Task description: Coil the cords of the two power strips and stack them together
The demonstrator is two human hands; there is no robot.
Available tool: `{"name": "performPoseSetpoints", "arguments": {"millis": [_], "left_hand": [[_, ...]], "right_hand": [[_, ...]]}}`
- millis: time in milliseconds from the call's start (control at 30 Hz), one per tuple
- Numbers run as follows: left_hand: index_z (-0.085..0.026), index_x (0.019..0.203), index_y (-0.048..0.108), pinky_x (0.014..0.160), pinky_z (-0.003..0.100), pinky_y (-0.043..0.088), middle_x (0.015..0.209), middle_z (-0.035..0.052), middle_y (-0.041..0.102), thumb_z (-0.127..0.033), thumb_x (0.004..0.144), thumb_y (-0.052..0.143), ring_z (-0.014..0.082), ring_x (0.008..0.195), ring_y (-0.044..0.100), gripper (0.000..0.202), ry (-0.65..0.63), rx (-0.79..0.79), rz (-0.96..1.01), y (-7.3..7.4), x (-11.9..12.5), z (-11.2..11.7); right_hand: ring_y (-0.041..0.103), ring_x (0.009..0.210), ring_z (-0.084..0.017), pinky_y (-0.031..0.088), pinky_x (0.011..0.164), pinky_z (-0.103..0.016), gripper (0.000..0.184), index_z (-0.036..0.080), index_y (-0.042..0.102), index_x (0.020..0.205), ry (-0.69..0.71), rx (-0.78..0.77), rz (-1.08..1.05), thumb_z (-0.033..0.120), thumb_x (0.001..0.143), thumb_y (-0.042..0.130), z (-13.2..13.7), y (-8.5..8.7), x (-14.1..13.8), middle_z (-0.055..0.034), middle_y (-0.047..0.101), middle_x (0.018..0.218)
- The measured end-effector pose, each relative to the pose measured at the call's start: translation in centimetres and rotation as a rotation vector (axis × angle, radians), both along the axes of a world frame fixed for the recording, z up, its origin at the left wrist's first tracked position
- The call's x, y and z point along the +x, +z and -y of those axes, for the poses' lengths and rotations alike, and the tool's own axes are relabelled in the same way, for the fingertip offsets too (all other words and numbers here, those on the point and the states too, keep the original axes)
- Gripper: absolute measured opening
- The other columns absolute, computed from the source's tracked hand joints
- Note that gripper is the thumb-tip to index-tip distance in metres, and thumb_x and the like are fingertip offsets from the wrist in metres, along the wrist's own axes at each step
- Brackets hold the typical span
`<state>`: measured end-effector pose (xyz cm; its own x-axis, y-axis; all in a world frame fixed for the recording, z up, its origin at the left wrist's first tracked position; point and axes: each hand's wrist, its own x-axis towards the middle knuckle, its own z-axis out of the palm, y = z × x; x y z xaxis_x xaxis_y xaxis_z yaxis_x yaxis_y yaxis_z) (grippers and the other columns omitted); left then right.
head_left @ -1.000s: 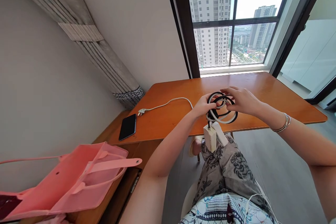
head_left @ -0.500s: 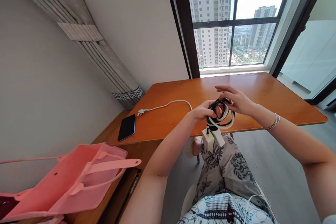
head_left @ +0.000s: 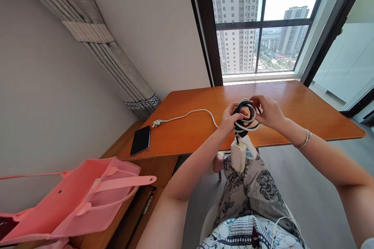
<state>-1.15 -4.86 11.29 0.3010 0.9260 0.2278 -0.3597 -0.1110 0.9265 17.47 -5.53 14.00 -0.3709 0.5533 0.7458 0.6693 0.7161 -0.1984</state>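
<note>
My left hand and my right hand both grip a coil of black and white cable, held just above the near edge of the wooden table. A white power adapter hangs from the coil on a short black lead, over my lap. A white cord runs left from my left hand across the tabletop and ends in a plug.
A black phone lies on the table's left end. A pink tote bag sits on a lower wooden surface at the near left. Wall and folded curtain stand on the left, a large window behind the table.
The coil has been drawn tighter and lifted a little. My right hand's fingers, spread over it before, have closed onto it. The adapter now hangs straight down.
</note>
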Motion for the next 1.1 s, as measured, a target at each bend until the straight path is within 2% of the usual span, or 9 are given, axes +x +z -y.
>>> {"name": "performPoseSetpoints", "arguments": {"millis": [133,233,333,433,567,667,833,967,1100], "left_hand": [[-0.022,0.111,0.056,0.068,0.029,0.055,0.074,-0.0052,0.068,-0.018,0.057,0.066,0.0139,0.064,0.066,0.055,0.084,0.136,0.002,-0.3,0.4,0.4],[-0.026,0.137,0.045,0.070,0.029,0.055,0.075,-0.0057,0.066,-0.016,0.064,0.063,0.0134,0.066,0.065,0.076,0.138,0.213,0.006,-0.8,0.5,0.5],[-0.026,0.141,0.046,0.075,0.031,0.056,0.077,-0.0040,0.063,-0.016,0.069,0.059,0.0141,0.071,0.064,0.074,0.164,0.280,-0.058,-1.2,0.4,0.3],[-0.026,0.135,0.055,0.083,0.036,0.057,0.087,-0.0004,0.065,-0.015,0.073,0.057,0.0168,0.081,0.066,0.064,0.192,0.390,-0.215,-1.1,0.2,0.1],[-0.025,0.130,0.059,0.108,0.047,0.047,0.134,0.0108,0.056,-0.020,0.077,0.062,0.0287,0.128,0.054,0.054,0.302,0.646,-0.492,0.5,-0.4,0.6],[-0.023,0.123,0.064,0.116,0.052,0.036,0.152,0.0142,0.043,-0.029,0.076,0.072,0.0349,0.145,0.037,0.048,0.224,0.775,-0.614,2.6,-1.3,1.0],[-0.022,0.094,0.071,0.114,0.047,0.037,0.115,0.0106,0.070,-0.031,0.068,0.081,0.0315,0.128,0.056,0.030,0.111,0.637,-0.418,4.4,-2.1,0.7],[-0.020,0.092,0.067,0.099,0.039,0.046,0.101,0.0074,0.070,-0.038,0.063,0.086,0.0243,0.104,0.064,0.039,0.091,0.449,-0.268,3.6,-1.9,-0.3],[-0.019,0.091,0.065,0.081,0.030,0.049,0.085,0.0019,0.066,-0.047,0.065,0.084,0.0164,0.082,0.060,0.042,0.109,0.399,-0.230,3.0,-1.6,-0.9]], "right_hand": [[0.048,0.060,-0.014,0.038,0.060,-0.029,0.015,0.019,0.063,0.080,-0.068,-0.280,-0.184,0.034,0.078,0.066,1.0,0.0,-0.4,-0.0001,0.057,0.066],[0.049,0.063,-0.015,0.038,0.063,-0.029,0.013,0.019,0.065,0.074,0.002,-0.415,-0.189,0.031,0.078,0.062,1.0,0.2,-0.2,-0.0002,0.054,0.067],[0.054,0.078,-0.018,0.042,0.071,-0.031,0.022,0.019,0.071,0.082,0.129,-0.549,-0.214,0.031,0.082,0.053,0.9,0.6,-0.1,-0.0034,0.057,0.080],[0.052,0.079,-0.018,0.041,0.072,-0.031,0.028,0.019,0.068,0.077,0.131,-0.613,-0.251,0.039,0.088,0.051,1.1,0.8,-0.3,-0.0026,0.052,0.079],[0.044,0.069,-0.015,0.036,0.067,-0.030,0.030,0.020,0.056,0.067,0.049,-0.480,-0.248,0.043,0.084,0.063,1.6,0.7,-0.8,0.0010,0.044,0.073],[0.045,0.069,-0.016,0.038,0.068,-0.031,0.027,0.021,0.055,0.069,0.080,-0.384,-0.257,0.039,0.088,0.059,2.0,0.5,-1.2,0.0006,0.045,0.073],[0.050,0.076,-0.019,0.041,0.081,-0.038,0.029,0.022,0.061,0.074,0.065,-0.120,-0.251,0.043,0.094,0.057,2.8,0.8,-2.1,-0.0009,0.049,0.074],[0.052,0.083,-0.022,0.043,0.085,-0.043,0.028,0.023,0.063,0.078,-0.033,0.061,-0.317,0.043,0.096,0.056,3.0,1.2,-2.7,-0.0032,0.051,0.078],[0.054,0.084,-0.021,0.048,0.078,-0.038,0.030,0.023,0.060,0.078,-0.076,0.092,-0.529,0.044,0.098,0.052,1.8,1.3,-3.0,-0.0038,0.052,0.081]]}}
